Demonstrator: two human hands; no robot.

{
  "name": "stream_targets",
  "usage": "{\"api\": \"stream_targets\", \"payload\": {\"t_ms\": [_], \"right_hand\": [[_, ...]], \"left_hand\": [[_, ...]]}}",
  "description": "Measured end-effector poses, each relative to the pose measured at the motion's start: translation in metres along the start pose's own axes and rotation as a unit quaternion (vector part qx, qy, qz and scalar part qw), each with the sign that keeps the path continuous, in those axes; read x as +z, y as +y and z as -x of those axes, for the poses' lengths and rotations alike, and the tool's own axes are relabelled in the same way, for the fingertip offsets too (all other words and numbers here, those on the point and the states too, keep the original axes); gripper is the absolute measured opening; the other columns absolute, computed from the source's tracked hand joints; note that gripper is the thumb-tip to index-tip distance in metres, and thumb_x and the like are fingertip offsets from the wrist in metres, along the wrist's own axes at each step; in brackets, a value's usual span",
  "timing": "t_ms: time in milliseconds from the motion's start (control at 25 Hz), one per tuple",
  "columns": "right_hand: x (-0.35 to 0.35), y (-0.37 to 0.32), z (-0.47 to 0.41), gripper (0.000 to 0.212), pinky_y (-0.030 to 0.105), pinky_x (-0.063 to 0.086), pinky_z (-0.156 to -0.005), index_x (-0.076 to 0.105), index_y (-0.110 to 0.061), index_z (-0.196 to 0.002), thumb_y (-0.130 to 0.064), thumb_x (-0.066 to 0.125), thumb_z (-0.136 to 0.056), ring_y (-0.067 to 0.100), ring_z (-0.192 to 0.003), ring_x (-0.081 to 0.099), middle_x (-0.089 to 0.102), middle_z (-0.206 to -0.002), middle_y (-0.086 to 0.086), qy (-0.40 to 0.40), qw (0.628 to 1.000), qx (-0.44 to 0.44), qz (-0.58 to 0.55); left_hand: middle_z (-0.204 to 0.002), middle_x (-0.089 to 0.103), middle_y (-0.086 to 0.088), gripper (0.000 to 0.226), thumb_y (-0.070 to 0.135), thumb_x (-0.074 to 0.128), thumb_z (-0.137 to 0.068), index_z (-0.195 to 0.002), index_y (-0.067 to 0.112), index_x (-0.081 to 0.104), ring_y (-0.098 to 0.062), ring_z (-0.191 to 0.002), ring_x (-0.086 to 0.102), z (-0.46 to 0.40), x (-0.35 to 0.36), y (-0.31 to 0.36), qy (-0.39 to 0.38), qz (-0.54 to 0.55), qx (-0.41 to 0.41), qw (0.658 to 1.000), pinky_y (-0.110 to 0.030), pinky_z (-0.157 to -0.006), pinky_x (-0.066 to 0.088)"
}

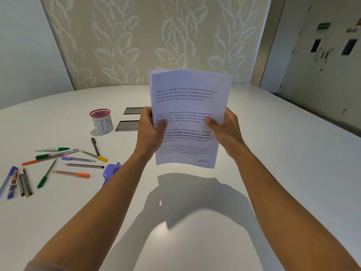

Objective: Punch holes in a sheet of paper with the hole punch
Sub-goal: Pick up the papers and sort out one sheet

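Printed sheets of paper (188, 116) held upright above the white table (273, 153), between both hands: left hand (151, 128) grips the left edge with thumb curled over the front, right hand (224, 127) pinches the right edge likewise. At least two sheets show at the top edge. Purple hole punch (110, 172) lies on the table, partly hidden beneath the left forearm, just beside scattered pens (64, 163), well apart from the paper.
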State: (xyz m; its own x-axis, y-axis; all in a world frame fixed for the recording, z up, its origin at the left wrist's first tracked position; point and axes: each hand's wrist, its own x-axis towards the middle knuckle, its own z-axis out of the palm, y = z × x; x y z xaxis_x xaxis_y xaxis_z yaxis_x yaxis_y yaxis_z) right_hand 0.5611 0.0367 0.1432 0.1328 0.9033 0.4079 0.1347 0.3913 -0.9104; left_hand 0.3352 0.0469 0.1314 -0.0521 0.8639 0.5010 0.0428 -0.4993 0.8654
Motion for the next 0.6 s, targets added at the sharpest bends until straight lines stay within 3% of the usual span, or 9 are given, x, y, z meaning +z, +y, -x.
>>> {"api": "stream_targets", "payload": {"t_ms": [160,320,400,480,600], "right_hand": [[0.010,0.036,0.025,0.032,0.028,0.056,-0.075,0.056,-0.015,-0.122,-0.006,0.061,-0.092,0.024,-0.103,0.066,0.066,-0.116,0.006,0.003,0.999,0.033,0.020],[0.015,0.048,0.032,0.028,0.013,0.053,-0.061,0.057,-0.019,-0.119,-0.013,0.061,-0.092,0.016,-0.095,0.067,0.066,-0.106,-0.002,0.031,0.998,0.032,0.041],[0.013,0.043,0.030,0.029,0.012,0.053,-0.060,0.056,-0.025,-0.118,-0.021,0.061,-0.090,0.006,-0.087,0.066,0.065,-0.103,-0.010,0.034,0.999,0.014,0.035],[0.011,0.047,0.033,0.028,0.012,0.052,-0.059,0.057,-0.026,-0.117,-0.019,0.062,-0.090,0.005,-0.085,0.067,0.066,-0.103,-0.010,0.038,0.999,0.013,0.029],[0.012,0.067,0.047,0.030,0.011,0.052,-0.062,0.058,-0.019,-0.120,-0.008,0.060,-0.092,0.016,-0.096,0.066,0.067,-0.111,0.001,0.028,0.998,0.044,0.041]], "left_hand": [[-0.109,0.060,-0.016,0.027,0.013,0.060,-0.093,-0.108,0.008,0.039,-0.033,-0.097,0.065,0.030,0.008,-0.031,0.012,-0.050,-0.026,0.998,-0.052,-0.078,0.057],[-0.100,0.057,0.003,0.021,0.014,0.056,-0.095,-0.106,0.013,0.038,-0.022,-0.090,0.065,0.036,0.014,-0.028,0.009,-0.050,-0.020,0.999,-0.023,-0.065,0.059],[-0.101,0.057,0.005,0.022,0.015,0.056,-0.094,-0.107,0.016,0.038,-0.020,-0.088,0.066,0.032,0.015,-0.022,0.003,-0.039,-0.009,0.999,-0.019,-0.063,0.058],[-0.102,0.057,0.002,0.021,0.014,0.055,-0.095,-0.108,0.015,0.039,-0.023,-0.090,0.066,0.035,0.016,-0.024,-0.002,-0.039,-0.009,0.999,-0.024,-0.066,0.060],[-0.107,0.057,-0.005,0.020,0.003,0.051,-0.096,-0.112,0.010,0.040,-0.028,-0.097,0.064,0.048,0.019,-0.037,0.007,-0.076,-0.046,0.996,-0.041,-0.077,0.061]]}}
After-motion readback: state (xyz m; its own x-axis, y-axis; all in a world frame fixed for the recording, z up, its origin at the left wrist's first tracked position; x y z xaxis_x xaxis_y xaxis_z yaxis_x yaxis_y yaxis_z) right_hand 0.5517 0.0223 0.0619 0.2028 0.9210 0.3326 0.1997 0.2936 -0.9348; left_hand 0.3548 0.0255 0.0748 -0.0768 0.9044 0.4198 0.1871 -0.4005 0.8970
